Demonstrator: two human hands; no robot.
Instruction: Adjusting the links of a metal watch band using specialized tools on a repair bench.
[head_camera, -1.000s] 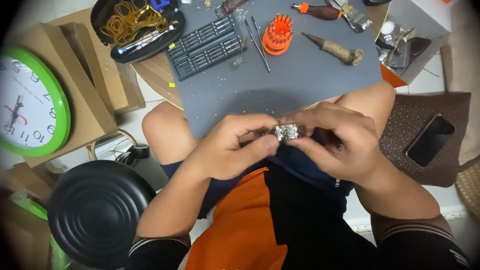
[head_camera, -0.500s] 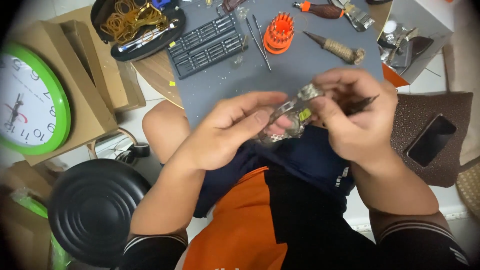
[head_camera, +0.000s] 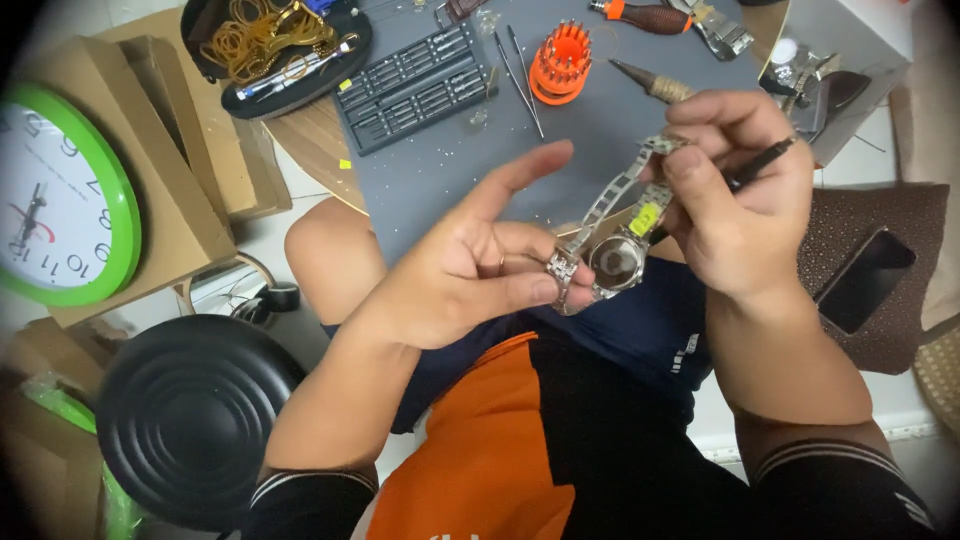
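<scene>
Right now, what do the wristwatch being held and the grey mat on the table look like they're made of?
The wristwatch looks like polished steel: its silvery links and case back glint. The left hand pinches one band end; the right hand holds the other. The grey mat looks like soft rubber or silicone: matte and flat, though that is uncertain.

1. My desk (head_camera: 300, 130) is round and wooden, with a grey mat (head_camera: 600, 120) laid over most of it.
2. A pale floor (head_camera: 270, 215) shows below its edge.
3. To my left, a green-rimmed wall clock (head_camera: 60, 200) leans on cardboard boxes (head_camera: 170, 150); a black round stool (head_camera: 190, 420) stands nearer me.
</scene>
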